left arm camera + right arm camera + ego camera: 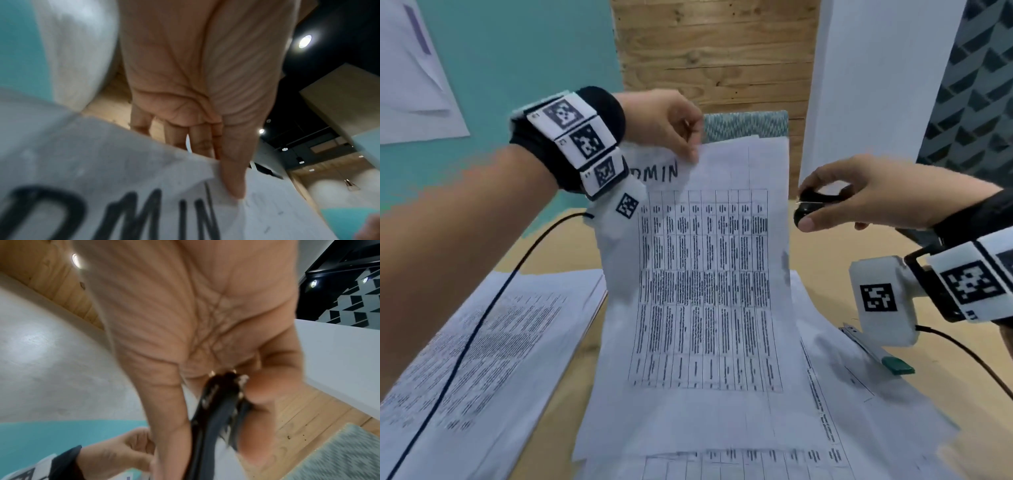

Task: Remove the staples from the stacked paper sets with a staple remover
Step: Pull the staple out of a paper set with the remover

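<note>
Your left hand (667, 120) pinches the top edge of a printed sheet (705, 291), thumb (232, 178) in front and fingers behind, just right of the handwritten letters "DMIN"; that sheet stands lifted and curved, its lower end resting on the paper set (825, 394) on the table (822, 253). Your right hand (866, 198), to the right of the lifted sheet and clear of it, grips the black staple remover (811, 205) between thumb and fingertips, squeezed nearly together; the wrist view is too blurred to tell whether a staple sits in its teeth. To the right of the lifted sheet, a flat tool with a green end (876, 349) lies on the paper. To its left, another stack of printed pages (476, 342) lies flat with a black cable (482, 315) across it. No container shows in any view.
</note>
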Action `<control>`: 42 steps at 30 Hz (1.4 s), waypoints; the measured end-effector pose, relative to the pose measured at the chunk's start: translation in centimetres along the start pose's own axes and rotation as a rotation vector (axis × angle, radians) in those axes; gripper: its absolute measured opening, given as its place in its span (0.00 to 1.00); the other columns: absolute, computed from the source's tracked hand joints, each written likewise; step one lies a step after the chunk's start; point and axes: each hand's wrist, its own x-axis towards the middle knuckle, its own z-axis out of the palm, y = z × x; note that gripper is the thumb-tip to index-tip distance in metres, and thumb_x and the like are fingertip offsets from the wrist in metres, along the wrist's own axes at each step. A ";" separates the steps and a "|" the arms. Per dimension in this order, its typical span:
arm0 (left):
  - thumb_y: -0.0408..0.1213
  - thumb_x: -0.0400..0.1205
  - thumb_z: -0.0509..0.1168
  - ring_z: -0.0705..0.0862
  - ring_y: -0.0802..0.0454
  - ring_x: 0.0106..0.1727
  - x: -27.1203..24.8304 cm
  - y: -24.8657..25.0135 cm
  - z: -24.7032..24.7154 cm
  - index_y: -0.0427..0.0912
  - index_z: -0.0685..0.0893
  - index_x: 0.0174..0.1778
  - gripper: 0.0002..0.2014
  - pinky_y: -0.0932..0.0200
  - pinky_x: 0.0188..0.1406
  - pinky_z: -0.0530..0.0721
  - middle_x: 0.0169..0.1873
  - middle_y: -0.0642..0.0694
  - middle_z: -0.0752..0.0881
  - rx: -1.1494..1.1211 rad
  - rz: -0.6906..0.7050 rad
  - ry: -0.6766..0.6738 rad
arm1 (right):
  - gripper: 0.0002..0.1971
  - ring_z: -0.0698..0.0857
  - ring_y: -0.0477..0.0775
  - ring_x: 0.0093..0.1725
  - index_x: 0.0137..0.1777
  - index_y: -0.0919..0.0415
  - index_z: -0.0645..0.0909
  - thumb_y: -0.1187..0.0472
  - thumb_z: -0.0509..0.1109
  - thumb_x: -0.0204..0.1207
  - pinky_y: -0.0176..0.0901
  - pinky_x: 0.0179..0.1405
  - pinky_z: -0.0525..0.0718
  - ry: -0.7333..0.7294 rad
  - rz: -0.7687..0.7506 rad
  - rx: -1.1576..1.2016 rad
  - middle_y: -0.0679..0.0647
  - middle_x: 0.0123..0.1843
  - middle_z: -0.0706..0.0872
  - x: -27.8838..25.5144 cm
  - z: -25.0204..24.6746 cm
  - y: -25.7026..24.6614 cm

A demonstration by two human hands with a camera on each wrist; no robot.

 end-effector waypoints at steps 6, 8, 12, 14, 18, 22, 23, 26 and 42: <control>0.34 0.79 0.67 0.78 0.56 0.38 -2.5 2.7 -4.5 0.50 0.75 0.35 0.10 0.78 0.37 0.77 0.36 0.55 0.79 0.122 0.109 0.570 | 0.29 0.84 0.53 0.50 0.58 0.53 0.82 0.51 0.77 0.52 0.28 0.26 0.81 0.280 -0.153 0.355 0.48 0.64 0.74 0.0 -0.5 -1.4; 0.38 0.82 0.64 0.80 0.53 0.47 -3.0 3.4 -4.9 0.43 0.80 0.45 0.03 0.73 0.43 0.75 0.44 0.51 0.82 0.202 0.129 0.742 | 0.29 0.82 0.52 0.55 0.57 0.54 0.82 0.54 0.78 0.51 0.25 0.25 0.79 0.301 -0.202 0.431 0.48 0.68 0.68 0.0 -0.3 -1.8; 0.40 0.81 0.63 0.82 0.50 0.48 -4.6 4.7 -4.2 0.37 0.82 0.50 0.10 0.58 0.50 0.78 0.45 0.46 0.84 0.351 0.300 0.931 | 0.28 0.86 0.40 0.39 0.52 0.47 0.84 0.54 0.78 0.46 0.26 0.27 0.80 0.268 -0.253 0.563 0.43 0.73 0.66 -0.4 -0.4 -2.2; 0.37 0.79 0.66 0.81 0.55 0.44 -5.5 5.0 -3.6 0.37 0.82 0.48 0.07 0.64 0.45 0.77 0.41 0.52 0.81 0.351 0.422 0.897 | 0.28 0.86 0.41 0.38 0.50 0.44 0.85 0.51 0.81 0.44 0.27 0.29 0.80 0.261 -0.289 0.650 0.42 0.73 0.69 -0.5 -0.7 -2.0; 0.34 0.77 0.71 0.83 0.58 0.39 -7.0 5.3 -2.8 0.41 0.78 0.45 0.07 0.74 0.42 0.79 0.38 0.55 0.82 0.220 0.532 0.671 | 0.35 0.85 0.45 0.35 0.49 0.47 0.88 0.42 0.87 0.35 0.29 0.27 0.77 0.232 -0.423 0.803 0.46 0.64 0.80 -0.3 -1.4 -1.1; 0.41 0.71 0.75 0.84 0.61 0.37 -7.6 5.1 -2.8 0.48 0.76 0.49 0.16 0.59 0.40 0.80 0.34 0.55 0.85 0.034 0.428 0.527 | 0.37 0.86 0.44 0.36 0.48 0.46 0.90 0.43 0.87 0.31 0.28 0.25 0.77 0.014 -0.423 0.867 0.49 0.43 0.90 -0.3 -0.9 -1.2; 0.47 0.68 0.76 0.84 0.58 0.35 -7.9 4.5 -3.0 0.49 0.77 0.51 0.20 0.56 0.41 0.81 0.33 0.51 0.86 -0.011 0.364 0.474 | 0.37 0.86 0.43 0.36 0.48 0.47 0.90 0.43 0.88 0.31 0.28 0.25 0.77 -0.032 -0.418 0.878 0.49 0.43 0.90 -0.2 -0.7 -1.3; 0.61 0.54 0.78 0.86 0.55 0.34 -9.4 1.0 -3.3 0.56 0.83 0.48 0.28 0.56 0.35 0.85 0.37 0.47 0.90 -0.231 0.188 0.294 | 0.36 0.86 0.41 0.34 0.46 0.48 0.90 0.43 0.88 0.30 0.27 0.25 0.78 -0.026 -0.390 0.945 0.47 0.41 0.91 0.0 -0.6 -1.5; 0.60 0.61 0.77 0.86 0.54 0.58 -4.8 -3.9 4.5 0.58 0.88 0.54 0.25 0.57 0.50 0.86 0.55 0.54 0.88 -1.257 0.333 0.487 | 0.34 0.89 0.48 0.46 0.52 0.51 0.89 0.51 0.88 0.40 0.37 0.48 0.86 0.233 -0.556 0.943 0.49 0.47 0.91 0.7 0.1 -0.6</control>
